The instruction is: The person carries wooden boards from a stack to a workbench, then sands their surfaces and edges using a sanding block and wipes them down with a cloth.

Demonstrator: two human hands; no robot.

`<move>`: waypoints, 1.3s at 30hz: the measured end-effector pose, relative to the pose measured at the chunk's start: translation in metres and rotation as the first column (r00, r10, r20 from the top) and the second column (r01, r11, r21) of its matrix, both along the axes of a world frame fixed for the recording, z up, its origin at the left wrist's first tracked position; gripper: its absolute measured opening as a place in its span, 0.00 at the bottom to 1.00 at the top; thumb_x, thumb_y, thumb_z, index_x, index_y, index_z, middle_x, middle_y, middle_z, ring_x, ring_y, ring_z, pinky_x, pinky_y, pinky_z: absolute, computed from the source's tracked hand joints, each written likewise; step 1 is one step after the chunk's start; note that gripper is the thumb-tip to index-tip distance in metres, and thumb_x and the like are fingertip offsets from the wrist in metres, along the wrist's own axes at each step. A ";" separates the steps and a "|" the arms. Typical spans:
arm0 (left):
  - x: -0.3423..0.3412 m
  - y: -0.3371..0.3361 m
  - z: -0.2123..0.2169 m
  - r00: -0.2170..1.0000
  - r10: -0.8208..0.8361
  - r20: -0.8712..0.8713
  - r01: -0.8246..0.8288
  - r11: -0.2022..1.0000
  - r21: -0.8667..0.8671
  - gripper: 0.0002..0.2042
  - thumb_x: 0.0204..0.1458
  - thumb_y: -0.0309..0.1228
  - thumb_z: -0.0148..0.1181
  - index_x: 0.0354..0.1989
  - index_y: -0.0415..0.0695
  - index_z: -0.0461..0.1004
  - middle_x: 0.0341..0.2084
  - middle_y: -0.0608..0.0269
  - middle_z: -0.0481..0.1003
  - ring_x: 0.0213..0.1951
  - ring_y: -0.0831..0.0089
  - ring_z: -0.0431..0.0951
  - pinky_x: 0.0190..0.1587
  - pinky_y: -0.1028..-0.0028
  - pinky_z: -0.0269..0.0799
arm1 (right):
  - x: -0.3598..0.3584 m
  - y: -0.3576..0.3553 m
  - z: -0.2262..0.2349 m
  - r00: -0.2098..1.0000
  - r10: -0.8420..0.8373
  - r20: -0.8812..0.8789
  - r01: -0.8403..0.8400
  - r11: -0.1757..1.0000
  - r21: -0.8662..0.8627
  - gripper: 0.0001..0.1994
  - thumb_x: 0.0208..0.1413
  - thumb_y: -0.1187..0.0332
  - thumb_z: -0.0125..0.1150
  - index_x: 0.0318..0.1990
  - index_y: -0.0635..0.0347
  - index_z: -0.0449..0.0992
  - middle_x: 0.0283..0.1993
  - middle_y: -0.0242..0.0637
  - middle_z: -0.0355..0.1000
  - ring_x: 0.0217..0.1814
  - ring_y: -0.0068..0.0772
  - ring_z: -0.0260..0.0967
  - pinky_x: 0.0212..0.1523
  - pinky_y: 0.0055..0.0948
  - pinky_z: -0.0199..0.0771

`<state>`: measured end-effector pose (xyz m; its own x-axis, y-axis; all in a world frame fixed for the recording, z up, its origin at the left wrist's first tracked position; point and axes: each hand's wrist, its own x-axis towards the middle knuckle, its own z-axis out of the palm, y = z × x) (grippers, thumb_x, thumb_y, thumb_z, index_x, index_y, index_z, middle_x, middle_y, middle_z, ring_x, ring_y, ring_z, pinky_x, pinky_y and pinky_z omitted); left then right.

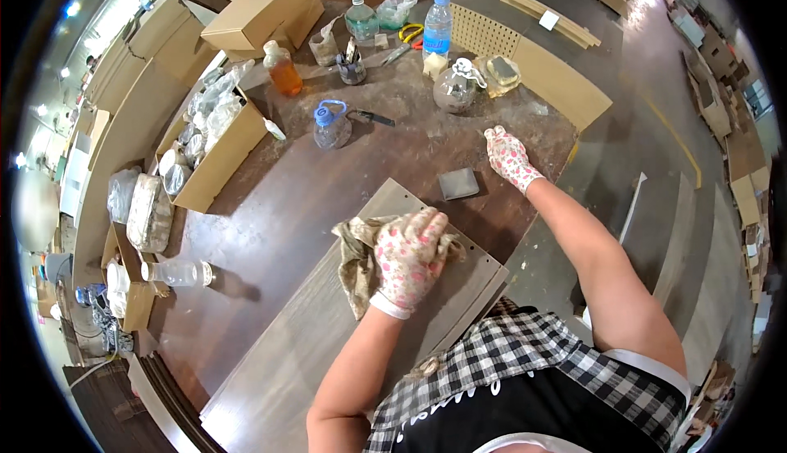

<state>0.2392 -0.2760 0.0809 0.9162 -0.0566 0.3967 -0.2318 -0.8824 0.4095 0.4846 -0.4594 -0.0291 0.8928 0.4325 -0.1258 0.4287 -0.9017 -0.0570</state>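
Gloved hands share the work over a long grey board [344,330] lying slantwise on the brown worktable [270,215]. The left hand [410,256], in a flower-patterned glove, presses a crumpled tan rag [354,260] flat against the board's upper end, fingers curled down over the cloth so that it bunches under the palm, a grip that looks suited to rubbing the surface. The right hand [508,156] reaches away toward one o'clock, fingers spread and resting on the dusty tabletop, holding nothing; it seems planted there to brace the body. Just beside it, toward seven o'clock from that hand, a small dark grey square block [457,183] lies on the table, close to the board's top corner but apart from it. Farther off at twelve o'clock stand a clear bottle with a blue cap [437,25], an orange-filled bottle [283,69] and a small jug with a blue handle [331,125], all well out of the way. An open cardboard box [215,158] of plastic-wrapped parts sits at ten o'clock.
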 end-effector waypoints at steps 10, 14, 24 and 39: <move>-0.021 0.058 -0.009 0.787 0.616 -0.025 -0.597 0.772 0.220 0.10 0.52 0.35 0.54 0.38 0.47 0.75 0.35 0.59 0.75 0.41 0.59 0.73 0.44 0.63 0.67 | -0.079 0.060 0.078 0.806 0.559 -0.195 -0.194 0.560 0.805 0.09 0.58 0.67 0.49 0.45 0.57 0.68 0.31 0.41 0.75 0.33 0.48 0.73 0.36 0.40 0.74; -0.012 0.056 -0.007 0.718 0.694 -0.061 -0.653 0.701 0.286 0.08 0.52 0.36 0.53 0.30 0.48 0.75 0.27 0.60 0.74 0.34 0.59 0.73 0.38 0.62 0.67 | -0.086 0.088 0.068 0.707 0.691 0.152 -0.574 0.434 0.695 0.13 0.57 0.70 0.49 0.50 0.54 0.68 0.37 0.38 0.75 0.37 0.43 0.73 0.39 0.40 0.73; -0.009 0.052 -0.003 0.672 0.735 -0.095 -0.689 0.667 0.284 0.09 0.51 0.37 0.54 0.27 0.46 0.74 0.26 0.59 0.73 0.33 0.58 0.72 0.38 0.62 0.66 | -0.072 0.117 0.055 0.414 0.870 0.268 -0.725 0.137 0.675 0.25 0.43 0.76 0.49 0.54 0.49 0.70 0.36 0.36 0.72 0.39 0.40 0.71 0.41 0.36 0.72; -0.027 0.062 0.002 0.671 0.726 -0.150 -0.667 0.680 0.304 0.08 0.51 0.36 0.54 0.27 0.46 0.74 0.26 0.60 0.72 0.33 0.60 0.72 0.38 0.63 0.66 | -0.097 0.090 0.059 0.236 0.960 0.152 -0.583 0.015 0.812 0.27 0.44 0.76 0.49 0.56 0.48 0.69 0.30 0.38 0.70 0.31 0.39 0.70 0.34 0.34 0.72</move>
